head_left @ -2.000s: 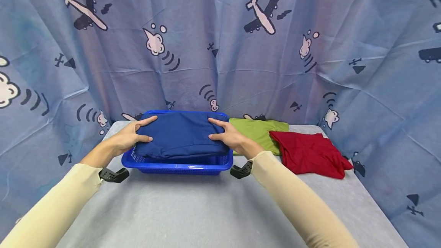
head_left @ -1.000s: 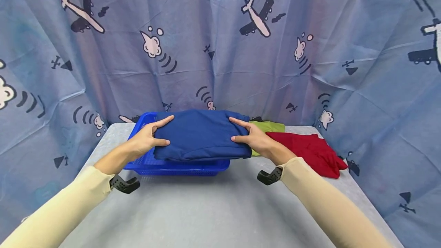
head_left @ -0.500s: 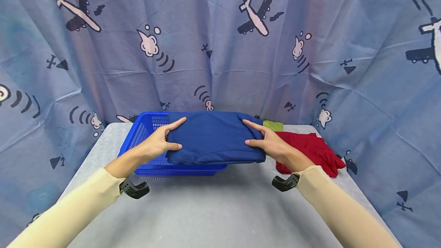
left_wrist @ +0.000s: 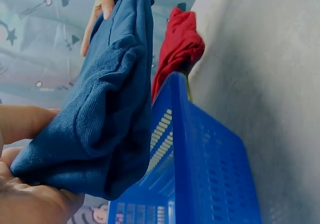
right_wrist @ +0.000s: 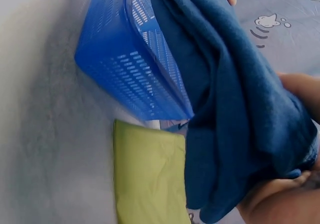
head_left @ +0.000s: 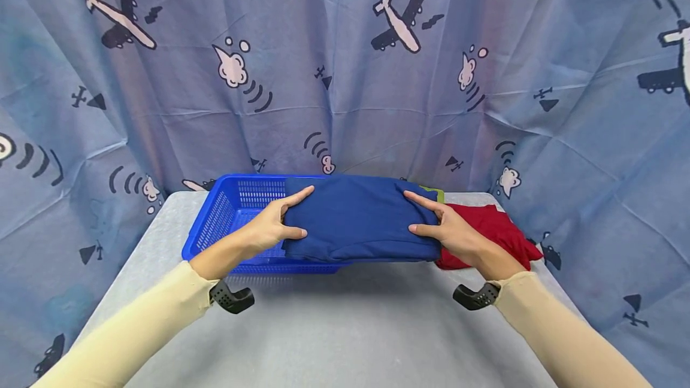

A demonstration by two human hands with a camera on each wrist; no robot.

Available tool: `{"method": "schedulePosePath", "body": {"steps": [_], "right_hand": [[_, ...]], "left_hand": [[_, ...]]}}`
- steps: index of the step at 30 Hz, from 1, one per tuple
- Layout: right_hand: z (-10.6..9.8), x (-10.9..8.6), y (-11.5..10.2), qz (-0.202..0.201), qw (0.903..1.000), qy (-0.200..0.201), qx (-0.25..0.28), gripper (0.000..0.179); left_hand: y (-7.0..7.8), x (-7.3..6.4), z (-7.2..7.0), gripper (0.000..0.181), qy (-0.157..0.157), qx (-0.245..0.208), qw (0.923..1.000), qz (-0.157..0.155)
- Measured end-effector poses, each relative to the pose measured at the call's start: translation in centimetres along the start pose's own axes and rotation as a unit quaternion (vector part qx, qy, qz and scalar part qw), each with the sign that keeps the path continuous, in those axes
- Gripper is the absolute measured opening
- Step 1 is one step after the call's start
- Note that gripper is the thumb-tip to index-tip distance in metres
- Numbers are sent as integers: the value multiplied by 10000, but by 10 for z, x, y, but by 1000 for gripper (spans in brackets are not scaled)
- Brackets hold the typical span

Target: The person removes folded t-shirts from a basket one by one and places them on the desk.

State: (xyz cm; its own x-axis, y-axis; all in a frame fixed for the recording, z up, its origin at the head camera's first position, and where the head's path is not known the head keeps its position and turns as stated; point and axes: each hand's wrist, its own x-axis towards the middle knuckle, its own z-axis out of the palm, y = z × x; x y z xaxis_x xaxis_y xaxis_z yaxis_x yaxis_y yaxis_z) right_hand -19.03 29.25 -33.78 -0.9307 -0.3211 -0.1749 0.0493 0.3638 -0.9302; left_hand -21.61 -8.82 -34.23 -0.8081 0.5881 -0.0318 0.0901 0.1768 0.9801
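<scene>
Both hands hold up a folded dark blue garment (head_left: 360,220), one at each side. On its left edge, my left hand (head_left: 272,226) grips with thumb and index finger over the top and the other fingers underneath. My right hand (head_left: 455,233) grips the right edge in the same way. In the head view the garment covers the right part of a blue plastic basket (head_left: 212,223). Both wrist views show layered folds of the garment above the basket, apart from the table. A folded green cloth (right_wrist: 147,176) lies beside the basket, mostly hidden by the garment in the head view.
A crumpled red cloth (head_left: 487,229) lies on the right of the grey table (head_left: 323,328), behind my right hand. A blue curtain (head_left: 345,76) printed with planes hangs close behind and at both sides of the table.
The blue garment has come up out of the basket and moved right, gripped by both hands. More of the basket's inside shows, and the green cloth is now mostly covered from view.
</scene>
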Motion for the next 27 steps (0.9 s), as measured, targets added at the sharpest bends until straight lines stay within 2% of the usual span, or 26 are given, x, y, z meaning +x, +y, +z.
{"method": "schedulePosePath", "body": {"steps": [4,10,16,19,22,27], "right_hand": [[-8,-12,5,20,10000,20,50,76],[-21,-26,10,13,9990,174,-419,78],[-34,-39,16,282,9994,149,-120,79],[-39,-44,20,346,9993,110,-24,80],[-44,-47,26,281,9996,33,15,80],[-53,-52,37,175,9998,-66,37,80]], "left_hand": [[2,7,11,89,-68,49,10000,43],[3,15,27,89,-163,-30,9998,76],[3,23,42,88,-277,-63,9995,101],[3,26,49,89,-264,-66,9996,13],[1,28,57,90,-268,28,9996,-55],[-4,33,69,92,-483,326,9982,110]]}}
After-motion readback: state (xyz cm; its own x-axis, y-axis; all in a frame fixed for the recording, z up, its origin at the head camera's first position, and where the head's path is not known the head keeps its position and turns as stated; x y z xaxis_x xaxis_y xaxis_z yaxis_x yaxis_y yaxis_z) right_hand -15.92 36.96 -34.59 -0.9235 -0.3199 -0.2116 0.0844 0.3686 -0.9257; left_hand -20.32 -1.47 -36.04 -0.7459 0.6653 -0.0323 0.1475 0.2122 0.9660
